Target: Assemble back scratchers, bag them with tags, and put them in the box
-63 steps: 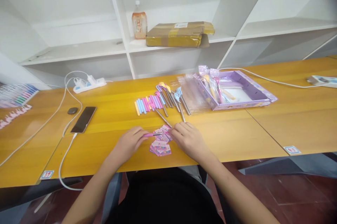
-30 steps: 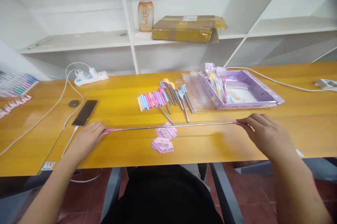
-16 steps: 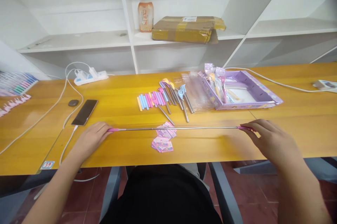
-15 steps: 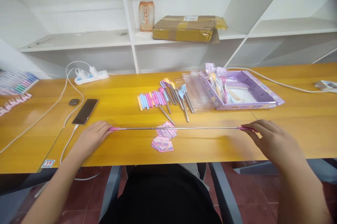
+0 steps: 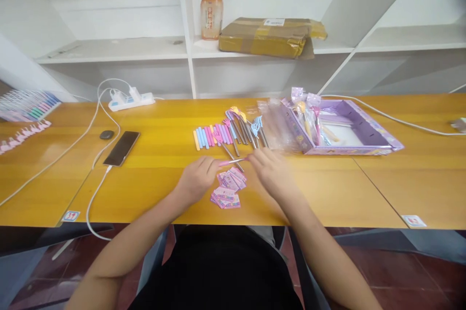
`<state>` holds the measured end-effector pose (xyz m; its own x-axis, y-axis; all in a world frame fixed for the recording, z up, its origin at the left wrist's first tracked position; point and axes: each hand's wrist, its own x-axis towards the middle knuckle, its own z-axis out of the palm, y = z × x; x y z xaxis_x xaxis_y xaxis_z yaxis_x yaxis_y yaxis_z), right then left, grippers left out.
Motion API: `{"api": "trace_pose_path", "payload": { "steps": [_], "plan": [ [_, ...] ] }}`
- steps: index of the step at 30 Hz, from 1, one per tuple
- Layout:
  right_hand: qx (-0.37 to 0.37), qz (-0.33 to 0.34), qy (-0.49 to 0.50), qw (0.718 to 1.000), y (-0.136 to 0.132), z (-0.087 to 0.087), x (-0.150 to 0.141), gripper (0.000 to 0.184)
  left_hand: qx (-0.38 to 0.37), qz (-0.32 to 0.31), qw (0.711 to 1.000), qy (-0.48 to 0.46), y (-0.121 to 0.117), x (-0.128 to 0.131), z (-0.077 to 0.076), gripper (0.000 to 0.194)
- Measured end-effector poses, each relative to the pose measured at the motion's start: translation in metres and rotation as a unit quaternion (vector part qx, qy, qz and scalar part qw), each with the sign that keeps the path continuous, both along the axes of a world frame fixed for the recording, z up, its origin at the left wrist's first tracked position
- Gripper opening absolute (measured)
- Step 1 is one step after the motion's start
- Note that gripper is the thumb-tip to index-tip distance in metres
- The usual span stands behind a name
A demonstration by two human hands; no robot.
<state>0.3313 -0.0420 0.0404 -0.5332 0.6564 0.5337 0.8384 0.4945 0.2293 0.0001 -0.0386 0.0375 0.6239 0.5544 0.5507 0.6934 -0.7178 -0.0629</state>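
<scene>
A telescopic back scratcher (image 5: 233, 161) with pink ends and a short metal rod is held level above the table. My left hand (image 5: 198, 178) is closed round its pink left end. My right hand (image 5: 270, 170) grips the other end, and the fingers hide most of it. Just behind lie several back scratchers with metal rods and hand-shaped heads in pink, yellow, blue and purple, such as a pink scratcher (image 5: 226, 147). To their left is a row of coloured handle tubes (image 5: 209, 137). Pink printed cards (image 5: 227, 193) lie below the held scratcher.
A purple display box (image 5: 364, 148) with bagged scratchers stands at the right, beside clear plastic bags (image 5: 274, 125). A phone (image 5: 122, 148) on a white cable, a black mouse-like object (image 5: 107, 134) and a power strip (image 5: 131, 101) are at the left. A taped carton (image 5: 269, 40) and a bottle (image 5: 211, 13) occupy the shelf.
Both hands have come together over the table's middle. The back scratcher between them, long and drawn out before, is now pushed short. The view has shifted slightly.
</scene>
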Motion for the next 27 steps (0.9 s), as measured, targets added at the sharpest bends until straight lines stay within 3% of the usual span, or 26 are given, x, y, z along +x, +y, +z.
{"api": "trace_pose_path", "payload": {
  "steps": [2,4,7,10,12,14,16,18,21,27],
  "plan": [
    [0.014,0.008,0.007,1.000,0.007,0.007,-0.036,0.021,-0.013,0.013,1.000,-0.007,0.003,0.023,0.002,0.018],
    [0.029,0.014,0.012,0.999,0.011,0.014,-0.048,0.023,-0.033,0.028,0.999,-0.009,0.010,0.027,0.003,0.018],
    [-0.004,0.029,0.006,1.000,0.023,0.026,-0.042,0.023,-0.123,0.041,0.992,-0.010,0.027,0.018,-0.001,0.022],
    [-0.103,0.053,0.046,0.992,0.050,0.033,-0.024,0.022,-0.259,0.035,0.964,-0.058,0.047,0.010,-0.014,0.023],
    [-0.151,-0.003,0.105,0.983,0.073,0.033,-0.008,0.028,-0.297,0.037,0.949,-0.094,0.058,0.009,-0.022,0.022],
    [-0.166,-0.140,0.147,0.965,0.093,0.028,0.011,0.036,-0.297,0.045,0.946,-0.122,0.067,0.008,-0.029,0.019],
    [-0.177,-0.280,0.155,0.931,0.107,0.017,0.029,0.040,-0.296,0.053,0.941,-0.154,0.071,0.007,-0.035,0.015],
    [-0.195,-0.371,0.157,0.894,0.115,0.002,0.044,0.042,-0.297,0.058,0.936,-0.181,0.070,0.005,-0.041,0.014],
    [-0.211,-0.423,0.163,0.866,0.120,-0.019,0.054,0.045,-0.311,0.051,0.927,-0.201,0.065,0.003,-0.047,0.015],
    [-0.228,-0.422,0.145,0.866,0.123,-0.035,0.063,0.043,-0.345,0.043,0.909,-0.229,0.059,0.000,-0.042,0.017]
  ]
}}
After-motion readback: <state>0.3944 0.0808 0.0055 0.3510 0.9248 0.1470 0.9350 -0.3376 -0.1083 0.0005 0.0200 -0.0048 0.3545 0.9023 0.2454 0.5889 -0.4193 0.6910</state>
